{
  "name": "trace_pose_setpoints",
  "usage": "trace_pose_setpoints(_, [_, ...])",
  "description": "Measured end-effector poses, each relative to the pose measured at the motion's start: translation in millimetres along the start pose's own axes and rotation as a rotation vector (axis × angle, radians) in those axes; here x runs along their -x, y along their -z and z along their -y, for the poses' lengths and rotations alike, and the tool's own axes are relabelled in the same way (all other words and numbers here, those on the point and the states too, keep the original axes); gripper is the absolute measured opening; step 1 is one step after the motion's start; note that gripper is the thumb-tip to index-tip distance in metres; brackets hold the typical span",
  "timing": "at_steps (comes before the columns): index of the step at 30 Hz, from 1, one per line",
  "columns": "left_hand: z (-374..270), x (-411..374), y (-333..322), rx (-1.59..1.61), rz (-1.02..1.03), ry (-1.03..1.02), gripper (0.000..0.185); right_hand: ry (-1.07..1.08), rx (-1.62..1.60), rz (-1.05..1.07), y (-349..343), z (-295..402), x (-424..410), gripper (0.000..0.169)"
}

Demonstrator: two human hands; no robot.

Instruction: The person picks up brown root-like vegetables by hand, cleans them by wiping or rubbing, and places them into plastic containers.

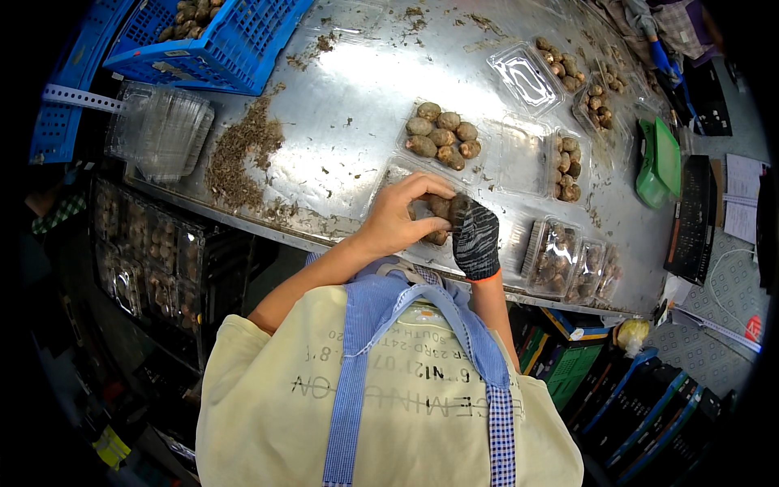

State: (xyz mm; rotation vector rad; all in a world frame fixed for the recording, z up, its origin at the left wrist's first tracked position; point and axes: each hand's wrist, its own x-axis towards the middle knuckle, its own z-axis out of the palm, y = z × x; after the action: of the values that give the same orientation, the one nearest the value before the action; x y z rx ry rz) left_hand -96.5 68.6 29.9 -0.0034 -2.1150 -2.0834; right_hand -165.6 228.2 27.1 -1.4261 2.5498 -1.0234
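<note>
Before me on a metal table, my bare left hand [398, 216] curves round small brown taro-like tubers [439, 208] over a clear plastic clamshell box [389, 173]. My right hand [476, 237], in a grey-black knit glove with an orange cuff, meets it, holding a dark tuber [459, 210] at its fingertips. Some of the tubers and the box are hidden under my hands. Just beyond lies an open clear box filled with several tubers [444, 137]. Another open box [523, 155] is to the right, with tubers [569, 167] in one half.
Stacked empty clamshells [164, 131] and a blue crate [213, 52] stand left, beside loose root debris [246, 155]. Closed filled boxes [554, 259] stand at the near right edge. A green container [660, 161] is farther right. Another person's gloved arm [660, 55] shows at top right.
</note>
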Motion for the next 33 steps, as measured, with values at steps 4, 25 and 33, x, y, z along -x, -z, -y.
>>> trace_pose_setpoints(4, [-3.8, 0.1, -5.0, 0.257, -0.029, 0.073, 0.042, -0.15, -0.084, -0.027, 0.4, -6.6, 1.3, 0.021])
trace_pose_setpoints(25, [11.8, -3.7, -5.5, 0.784, -0.065, 0.39, 0.033, -0.494, -0.631, -0.317, -20.1, -16.4, 11.0, 0.029])
trace_pose_setpoints(33, [14.9, -4.5, 2.0, 1.035, 0.011, 0.548, 0.034, -0.526, -0.615, -0.191, -11.4, -32.0, 15.9, 0.025])
